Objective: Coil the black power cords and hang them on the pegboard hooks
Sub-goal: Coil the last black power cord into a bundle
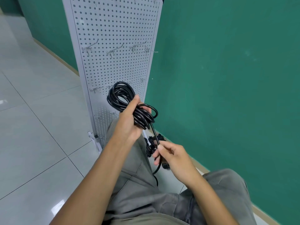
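My left hand (pixel 128 120) grips a coiled black power cord (pixel 121 96) around its lower part, held up in front of the white pegboard (pixel 113 30). A loose tail of the same cord runs down from the coil to my right hand (pixel 172 157), which pinches it between thumb and fingers. Below that hand the tail curves on toward my lap. More black cords (pixel 151 143) lie in a pile on the floor at the pegboard's foot, partly hidden behind my hands. Metal hooks (pixel 113 51) stick out of the board in rows, all bare.
The pegboard stands on a white base (pixel 95 140) against a green wall (pixel 227 70). Pale glossy floor tiles (pixel 35 111) spread out to the left. My legs in grey trousers (pixel 146 184) fill the lower middle, with one knee close to the board.
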Tool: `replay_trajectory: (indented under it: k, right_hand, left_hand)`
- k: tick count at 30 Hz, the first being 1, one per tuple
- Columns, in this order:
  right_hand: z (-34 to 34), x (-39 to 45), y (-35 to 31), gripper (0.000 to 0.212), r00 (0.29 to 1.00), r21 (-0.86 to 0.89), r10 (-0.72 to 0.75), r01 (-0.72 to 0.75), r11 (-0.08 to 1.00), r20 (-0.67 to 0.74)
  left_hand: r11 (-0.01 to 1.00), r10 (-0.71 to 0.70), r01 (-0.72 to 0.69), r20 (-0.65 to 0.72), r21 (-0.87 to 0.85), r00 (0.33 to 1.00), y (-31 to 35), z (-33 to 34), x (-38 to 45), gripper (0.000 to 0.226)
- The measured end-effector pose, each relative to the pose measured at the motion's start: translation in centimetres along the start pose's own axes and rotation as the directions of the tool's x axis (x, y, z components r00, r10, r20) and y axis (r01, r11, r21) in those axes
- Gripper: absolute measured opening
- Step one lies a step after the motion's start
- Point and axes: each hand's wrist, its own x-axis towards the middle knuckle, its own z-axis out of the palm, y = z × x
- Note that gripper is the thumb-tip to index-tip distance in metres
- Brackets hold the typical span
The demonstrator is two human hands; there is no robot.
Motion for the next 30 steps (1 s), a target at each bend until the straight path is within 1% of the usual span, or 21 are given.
replay_trajectory:
  k: [1, 3, 5, 7, 9, 11, 13, 15, 17, 20, 23, 25, 26, 27, 29, 30]
  right_hand:
    - [-0.1, -0.2, -0.2, 0.022, 1.000, -0.021, -0.003, 0.003, 1.000, 0.015]
    - [-0.4, -0.5, -0.7, 0.016, 1.000, -0.102, -0.014, 0.015, 0.995, 0.016]
    - [-0.4, -0.8, -1.5, 0.011, 1.000, -0.189, -0.025, 0.027, 0.982, 0.013]
    - [-0.5, -1.0, -2.4, 0.017, 0.998, -0.240, -0.058, 0.057, 0.969, 0.005]
    - [-0.6, -1.2, -3.6, 0.026, 0.991, -0.266, -0.131, 0.122, 0.956, -0.016]
    - [-1.3, -1.3, -4.8, 0.035, 0.979, -0.258, -0.201, 0.188, 0.948, -0.023]
    - [-2.3, -1.2, -5.9, 0.037, 0.968, -0.245, -0.250, 0.238, 0.940, -0.018]
    - [-3.3, -1.1, -6.7, 0.035, 0.954, -0.231, -0.299, 0.284, 0.931, -0.032]
    - [-4.0, -0.8, -7.5, 0.029, 0.933, -0.198, -0.345, 0.321, 0.926, -0.102]
    - [-4.9, -0.2, -8.3, 0.024, 0.895, -0.192, -0.382, 0.343, 0.919, -0.230]
    - [-5.5, -0.1, -8.1, 0.028, 0.877, -0.227, -0.371, 0.311, 0.923, -0.305]
    - [-5.5, -0.2, -7.7, 0.031, 0.869, -0.204, -0.355, 0.299, 0.932, -0.345]
    - [-5.5, -0.3, -7.5, 0.032, 0.865, -0.175, -0.347, 0.303, 0.937, -0.361]
    - [-5.5, -0.3, -7.3, 0.034, 0.863, -0.146, -0.336, 0.303, 0.942, -0.377]
    - [-5.6, -0.4, -7.0, 0.038, 0.859, -0.110, -0.311, 0.292, 0.950, -0.406]
    - [-5.7, -0.5, -6.8, 0.039, 0.857, -0.103, -0.304, 0.287, 0.952, -0.417]
  left_hand:
    - [1.000, 0.018, -0.017, -0.048, 0.022, 0.999, 0.1, -0.3, 0.2, 0.020]
    - [0.990, 0.064, -0.046, -0.130, 0.132, 0.989, 0.1, -0.9, 0.4, 0.018]
    - [0.955, 0.170, -0.116, -0.186, 0.272, 0.968, -0.6, -1.7, 0.6, 0.016]
    - [0.890, 0.270, -0.174, -0.181, 0.421, 0.946, -1.4, -2.0, 0.7, 0.015]
    - [0.818, 0.294, -0.194, -0.103, 0.541, 0.950, -2.1, -1.9, 0.4, 0.015]
    - [0.791, 0.260, -0.207, -0.011, 0.576, 0.966, -2.6, -1.4, 0.0, 0.018]
    - [0.790, 0.211, -0.213, 0.071, 0.575, 0.975, -2.9, -0.8, -0.3, 0.026]
    - [0.784, 0.163, -0.228, 0.164, 0.577, 0.973, -3.0, -0.3, -0.8, 0.032]
    - [0.774, 0.109, -0.240, 0.250, 0.586, 0.962, -3.1, -0.1, -1.0, 0.040]
    - [0.774, 0.012, -0.197, 0.296, 0.602, 0.955, -3.5, 0.3, -1.7, 0.044]
    - [0.730, -0.095, -0.164, 0.336, 0.664, 0.937, -4.0, 0.8, -2.5, 0.061]
    - [0.732, -0.159, -0.122, 0.342, 0.671, 0.926, -4.4, 1.1, -2.7, 0.069]
    - [0.730, -0.185, -0.116, 0.358, 0.674, 0.915, -4.7, 1.2, -2.7, 0.068]
    - [0.728, -0.205, -0.133, 0.398, 0.672, 0.894, -4.8, 1.4, -2.9, 0.059]
    - [0.754, -0.229, -0.157, 0.480, 0.637, 0.847, -4.8, 1.7, -3.5, 0.022]
    - [0.778, -0.247, -0.136, 0.497, 0.614, 0.832, -4.6, 2.0, -3.6, 0.007]
